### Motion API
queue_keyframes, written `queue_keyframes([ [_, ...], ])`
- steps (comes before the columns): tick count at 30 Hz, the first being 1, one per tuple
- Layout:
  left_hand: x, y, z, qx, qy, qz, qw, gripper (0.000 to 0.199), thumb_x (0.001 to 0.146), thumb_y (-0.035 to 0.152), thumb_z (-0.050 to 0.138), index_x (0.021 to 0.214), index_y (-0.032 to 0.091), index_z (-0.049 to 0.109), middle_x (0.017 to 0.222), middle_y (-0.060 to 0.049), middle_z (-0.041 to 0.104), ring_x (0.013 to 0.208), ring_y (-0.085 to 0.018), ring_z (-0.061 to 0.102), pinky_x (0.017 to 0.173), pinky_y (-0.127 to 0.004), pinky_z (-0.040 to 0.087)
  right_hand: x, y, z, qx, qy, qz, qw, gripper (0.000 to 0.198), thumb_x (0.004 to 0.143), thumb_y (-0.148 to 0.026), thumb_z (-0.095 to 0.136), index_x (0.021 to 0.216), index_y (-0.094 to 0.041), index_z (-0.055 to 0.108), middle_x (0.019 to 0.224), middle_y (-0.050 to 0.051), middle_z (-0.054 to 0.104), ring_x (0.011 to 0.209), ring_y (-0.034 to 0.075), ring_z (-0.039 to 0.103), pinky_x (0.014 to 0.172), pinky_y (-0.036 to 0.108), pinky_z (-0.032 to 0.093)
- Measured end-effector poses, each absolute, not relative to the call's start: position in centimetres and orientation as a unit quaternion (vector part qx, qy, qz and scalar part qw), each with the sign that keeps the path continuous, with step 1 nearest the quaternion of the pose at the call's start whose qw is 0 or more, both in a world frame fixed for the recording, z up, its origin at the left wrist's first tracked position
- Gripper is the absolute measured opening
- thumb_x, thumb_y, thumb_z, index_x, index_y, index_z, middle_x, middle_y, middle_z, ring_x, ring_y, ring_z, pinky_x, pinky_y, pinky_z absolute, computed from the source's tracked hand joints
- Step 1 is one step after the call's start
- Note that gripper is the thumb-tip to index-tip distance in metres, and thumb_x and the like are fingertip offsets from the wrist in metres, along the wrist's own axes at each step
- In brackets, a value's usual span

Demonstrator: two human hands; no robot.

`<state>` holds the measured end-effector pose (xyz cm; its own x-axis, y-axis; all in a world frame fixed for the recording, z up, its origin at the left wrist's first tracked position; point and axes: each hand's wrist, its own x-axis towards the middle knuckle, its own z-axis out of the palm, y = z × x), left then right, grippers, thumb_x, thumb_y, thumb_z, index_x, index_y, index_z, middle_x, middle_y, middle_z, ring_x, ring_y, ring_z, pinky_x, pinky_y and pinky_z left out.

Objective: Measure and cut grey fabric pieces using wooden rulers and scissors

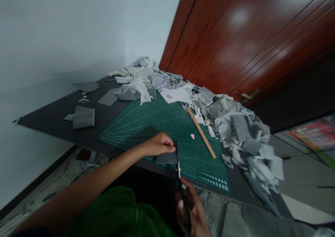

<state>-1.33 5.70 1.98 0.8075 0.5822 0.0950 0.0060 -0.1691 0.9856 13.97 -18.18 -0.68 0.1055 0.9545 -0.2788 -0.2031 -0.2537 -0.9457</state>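
Observation:
My left hand [161, 144] pinches the upper edge of a small dark grey fabric piece [165, 158] at the front edge of the green cutting mat [146, 122]. In my right hand [192, 207] are black-handled scissors [178, 163], pointing away from me. Their blades lie along the right edge of the fabric, close to my left fingertips. Whether the blades are parted I cannot tell. A pink triangular piece [192, 136], perhaps tailor's chalk, lies on the mat to the right of my left hand, and a wooden ruler [201, 132] slants beyond it.
Heaped grey and white fabric scraps [235, 122] run along the table's back and right side. A folded grey cloth piece [83, 117] rests on the dark table [54, 115] at left. White paper [176, 94] lies at the mat's far edge. A wall and wooden door [230, 31] stand behind.

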Motion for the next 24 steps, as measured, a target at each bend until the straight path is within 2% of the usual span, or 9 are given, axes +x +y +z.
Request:
queue_keyframes([
  [14,-1.3,5.6,1.9,0.721,0.204,0.245,0.615,0.031,0.076,0.043,0.07,0.061,0.016,0.065,0.053,0.004,0.051,0.052,-0.01,0.041,0.053,-0.023,0.029,13.5,-18.0,-0.3,-0.553,-0.339,0.564,0.511,0.072,0.083,-0.06,0.076,0.141,-0.028,0.048,0.07,-0.008,0.053,0.039,0.001,0.025,0.036,0.014,0.019],
  [24,-1.2,5.6,2.0,0.715,0.198,0.244,0.625,0.032,0.075,0.044,0.072,0.063,0.015,0.068,0.053,0.004,0.051,0.052,-0.01,0.04,0.053,-0.023,0.029,13.8,-17.7,-1.7,-0.527,-0.357,0.556,0.534,0.068,0.085,-0.058,0.076,0.139,-0.029,0.047,0.072,-0.008,0.057,0.032,0.0,0.033,0.031,0.013,0.032],
])
